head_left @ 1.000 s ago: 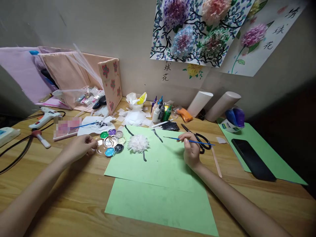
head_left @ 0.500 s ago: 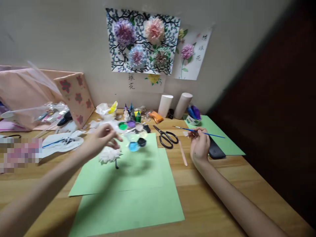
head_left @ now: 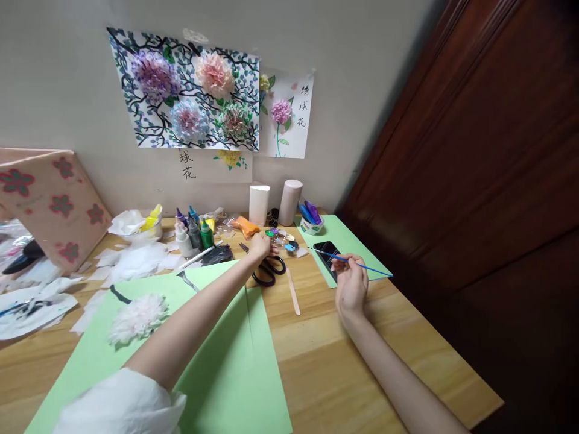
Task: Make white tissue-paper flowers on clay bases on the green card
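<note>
My left hand [head_left: 262,246] reaches across the black scissors [head_left: 266,272], its fingers closed at the edge of the paint palette [head_left: 289,242], which holds green, purple, blue and black paint. My right hand [head_left: 351,280] pinches a thin blue paintbrush [head_left: 362,265], its tip pointing left over the black phone [head_left: 326,252]. A white paper flower [head_left: 138,318] lies on green paper [head_left: 226,361], with dark painted strokes near it. A wooden stick [head_left: 293,292] lies between my hands.
Paint bottles [head_left: 193,236], a white bowl [head_left: 151,226], an orange packet [head_left: 245,226] and two cylinders [head_left: 290,204] stand or lie toward the wall. Paper scraps [head_left: 140,259] are at the left. A floral box [head_left: 61,208] stands back left.
My left hand has moved right with the palette, from above the green paper to beyond the scissors. The view has turned right. More of the phone shows beside my right hand, which still holds the brush.
</note>
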{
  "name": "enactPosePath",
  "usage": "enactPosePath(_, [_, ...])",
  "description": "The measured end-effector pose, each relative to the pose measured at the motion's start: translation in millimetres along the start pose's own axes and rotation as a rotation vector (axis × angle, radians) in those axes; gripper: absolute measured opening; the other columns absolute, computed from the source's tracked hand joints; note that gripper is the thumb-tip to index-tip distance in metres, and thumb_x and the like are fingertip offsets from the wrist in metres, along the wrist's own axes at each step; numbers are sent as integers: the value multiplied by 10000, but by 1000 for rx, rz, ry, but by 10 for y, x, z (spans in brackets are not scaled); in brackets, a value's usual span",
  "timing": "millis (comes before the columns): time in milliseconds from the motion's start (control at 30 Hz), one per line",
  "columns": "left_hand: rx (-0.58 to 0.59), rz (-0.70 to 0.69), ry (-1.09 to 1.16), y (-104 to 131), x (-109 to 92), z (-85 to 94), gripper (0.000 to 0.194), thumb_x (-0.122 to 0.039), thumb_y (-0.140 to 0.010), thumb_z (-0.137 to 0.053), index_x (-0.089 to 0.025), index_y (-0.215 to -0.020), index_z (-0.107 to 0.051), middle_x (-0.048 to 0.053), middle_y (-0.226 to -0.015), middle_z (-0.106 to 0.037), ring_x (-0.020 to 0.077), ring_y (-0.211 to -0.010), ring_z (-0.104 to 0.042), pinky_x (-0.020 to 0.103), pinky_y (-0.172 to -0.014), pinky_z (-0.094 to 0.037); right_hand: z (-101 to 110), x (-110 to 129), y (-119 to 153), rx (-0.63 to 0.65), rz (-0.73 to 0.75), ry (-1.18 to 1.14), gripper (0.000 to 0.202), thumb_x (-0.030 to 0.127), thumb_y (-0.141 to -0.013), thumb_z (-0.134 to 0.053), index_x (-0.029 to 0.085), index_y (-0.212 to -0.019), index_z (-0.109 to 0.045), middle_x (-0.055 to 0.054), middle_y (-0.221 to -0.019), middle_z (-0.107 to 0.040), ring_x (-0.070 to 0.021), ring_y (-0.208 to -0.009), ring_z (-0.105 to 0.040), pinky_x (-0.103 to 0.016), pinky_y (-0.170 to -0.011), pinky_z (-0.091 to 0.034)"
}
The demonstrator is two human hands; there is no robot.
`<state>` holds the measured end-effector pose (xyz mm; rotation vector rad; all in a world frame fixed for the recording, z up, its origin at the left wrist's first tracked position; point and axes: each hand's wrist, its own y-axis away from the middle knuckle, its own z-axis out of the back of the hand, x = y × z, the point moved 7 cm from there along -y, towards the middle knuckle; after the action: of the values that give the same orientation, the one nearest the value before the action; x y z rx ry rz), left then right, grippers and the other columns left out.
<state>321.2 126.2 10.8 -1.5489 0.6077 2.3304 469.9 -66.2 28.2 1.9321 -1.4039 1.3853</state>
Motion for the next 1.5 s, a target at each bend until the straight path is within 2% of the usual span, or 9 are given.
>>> enactPosePath(133, [33, 75, -122, -31, 91, -13, 328, -323, -894, -513, -140, -1165, -527, 85, -1153, -559, 198, -989, -577, 400, -826, -508, -39, 5, 75, 51, -30, 9, 100, 286, -743, -507, 187, -761, -502, 8, -734, -535, -113, -636, -549, -248, -573, -425])
enactPosePath(300, [-93, -110, -271, 274, -164, 235, 320, -303, -935, -398, -55, -1066, -551, 187, -1102, -565, 244, -1043, -551, 399, -919, -427, -95, -1, 212, 88, 15, 18, 100, 279, -779, -491, 185, -758, -521, 1, -771, -523, -112, -664, -542, -248, -594, -425])
enactPosePath(433, [-92, -352, -354, 943, -255, 623, 228, -306, -918, -408, -143, -1035, -515, 113, -1072, -572, 201, -989, -557, 328, -890, -415, -235, -21, 427, 186, 78, 94, 118, 290, -822, -483, 190, -798, -542, -7, -826, -513, -123, -705, -549, -262, -619, -430])
enactPosePath(500, [-102, -661, -548, 1439, -248, 847, 217, -276, -935, -323, -156, -991, -495, 81, -937, -586, 166, -830, -573, 297, -752, -446, -348, -78, 579, 261, 52, 115, 122, 301, -831, -491, 196, -811, -548, -11, -826, -523, -134, -721, -552, -271, -628, -431])
enactPosePath(600, [-167, -1074, -783, 2213, -16, 1121, 189, -147, -882, -300, -174, -882, -487, 24, -704, -552, 125, -581, -499, 239, -503, -367, -616, -224, 865, 413, -6, 151, 121, 302, -839, -487, 203, -816, -551, -16, -825, -538, -145, -730, -541, -285, -645, -428])
enactPosePath(700, [-19, -1366, -913, 2759, 344, 1133, 187, -223, -871, -348, -177, -744, -478, -13, -552, -444, 115, -459, -404, 251, -396, -283, -1031, -394, 1198, 587, -23, 189, 114, 280, -846, -470, 201, -820, -549, -21, -831, -539, -146, -717, -514, -289, -651, -418])
enactPosePath(967, [330, -1048, -1105, 2683, 990, 1052, 103, -274, -829, -467, -192, -770, -451, -1, -612, -511, 139, -468, -462, 287, -347, -303, -1997, -641, 1992, 1015, 16, 190, 154, 293, -897, -398, 210, -818, -502, -22, -797, -514, -162, -722, -512, -318, -675, -426])
enactPosePath(1133, [392, -905, -936, 2591, 1079, 1057, 96, -271, -819, -467, -195, -768, -438, 0, -644, -568, 140, -504, -514, 289, -385, -317, -2011, -614, 2258, 1283, 144, 220, 154, 239, -898, -375, 215, -805, -496, -25, -735, -538, -180, -709, -515, -343, -671, -412])
enactPosePath(1500, [423, -816, -831, 2513, 1096, 1099, 78, -255, -800, -469, -200, -749, -451, -7, -672, -593, 142, -527, -525, 307, -430, -348, -1999, -558, 2321, 1413, 221, 296, 140, 151, -867, -381, 219, -828, -497, -27, -747, -545, -177, -708, -501, -334, -649, -407])
